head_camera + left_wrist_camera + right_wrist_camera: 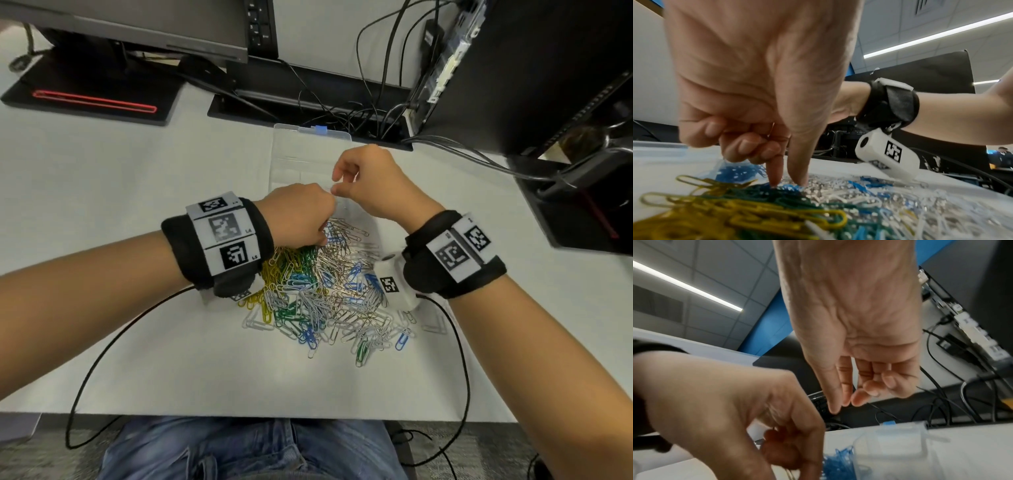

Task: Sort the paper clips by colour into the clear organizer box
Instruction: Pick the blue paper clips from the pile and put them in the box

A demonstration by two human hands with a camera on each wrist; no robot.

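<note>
Nearest, at the table edge: blue jeans (239,448) under the white table (102,171), with a black cable (102,349) looping off the near edge.

On the table, between the forearms: a loose pile of paper clips (325,294), yellow and green massed to the left, silver and white across the middle and right, blue scattered through.

Left hand (298,216) is at the far edge of the pile. In the left wrist view the index finger and thumb (797,162) point straight down, tips close together and touching the blue and silver clips; the other three fingers are curled into the palm. Whether a clip is actually pinched between the two tips, cannot tell.

Right hand (370,185) is raised just beyond the left, over the clear organizer box (308,137). In the right wrist view its thumb and index tip meet, the remaining fingers loosely bent. Nothing plainly visible between the tips; too blurred to tell if a clip is held.

The box sits beyond the pile, lid open, blue latch at its far rim. A near compartment holds a clump of blue clips (840,462).

Farther back: monitor stands (89,99), tangled black cables (342,113), a dark computer case (513,68) at right.
</note>
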